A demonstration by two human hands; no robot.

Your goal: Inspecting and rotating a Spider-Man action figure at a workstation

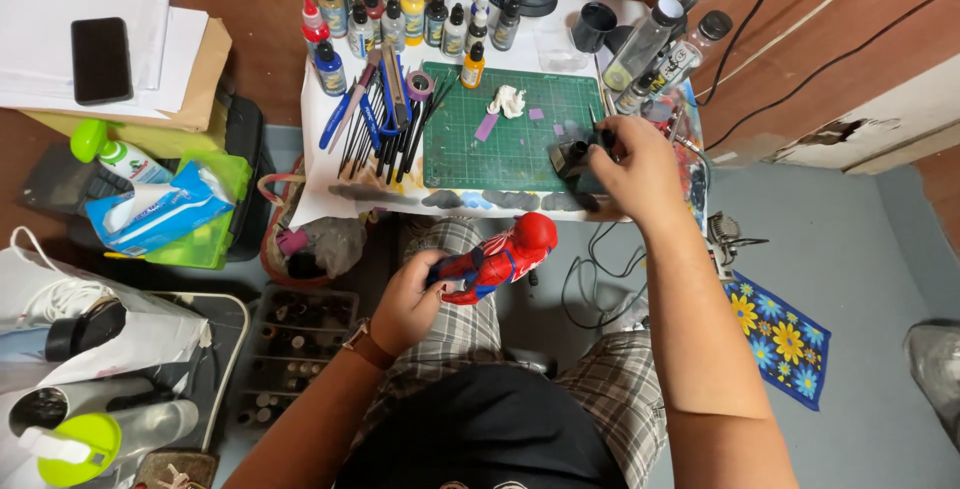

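The left hand (405,304) is gripping a red-and-blue action figure (497,259) over the lap, while the right hand (628,164) is closing on a small black object (575,157) — unclear what — at the green cutting mat (510,139)'s right edge.

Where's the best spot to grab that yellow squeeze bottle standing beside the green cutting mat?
Probably grip the yellow squeeze bottle around its round body, coming from above. It stands upright with a narrow dark cap, and other bottles crowd behind it, while the green cutting mat side is open.
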